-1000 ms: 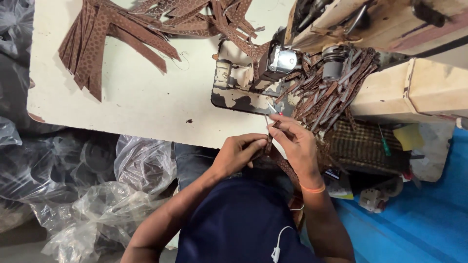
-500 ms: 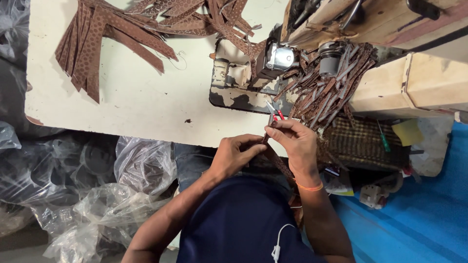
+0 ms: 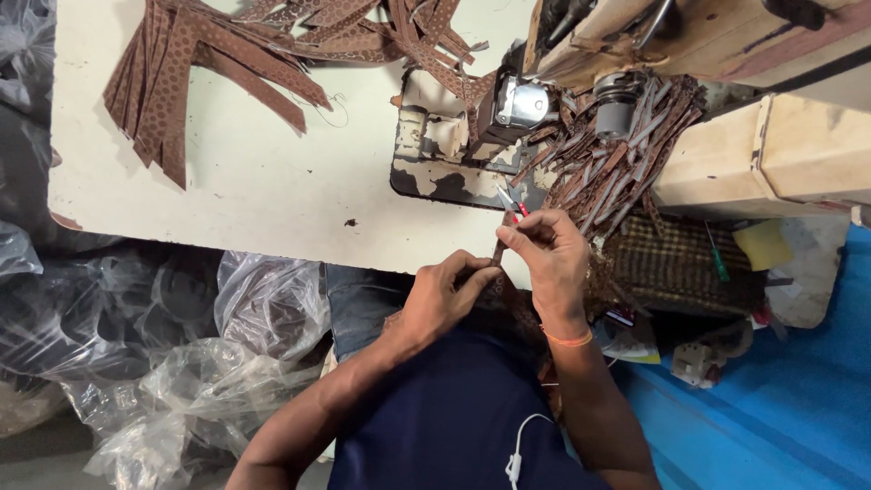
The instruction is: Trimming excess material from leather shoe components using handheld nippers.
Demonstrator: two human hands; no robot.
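Far left — crumpled clear plastic bags [image 3: 136,363] heaped below the worktop's near edge. On the pale worktop [image 3: 254,181], upper left, a fanned pile of brown perforated strips [image 3: 181,73], lying flat and overlapping.

Centre — left forearm comes up from lower left, wrist bent inward. Left hand [image 3: 440,295] is curled, fingers together and pinched on the lower part of a narrow brown strip [image 3: 498,249], just off the worktop's near edge, above the lap. The strip runs upward between the two hands, roughly upright.

Just right of it — right hand [image 3: 549,259], forearm rising almost straight from below, an orange band [image 3: 570,339] at the wrist. Its fingers are closed on the strip's upper end and on a small pair of thread snips [image 3: 510,201] with red handles; the blades point up and left toward the machine bed. Hands nearly touching, the strip bridging them.

Above the hands — worn base plate and metal head of a sewing machine [image 3: 508,104]. Right of that, a dense bundle of thin brown strips [image 3: 617,154] spills down beside a wooden box [image 3: 798,154]. Below the bundle, a dark woven basket [image 3: 676,263]. Far right, blue sheeting [image 3: 798,408].
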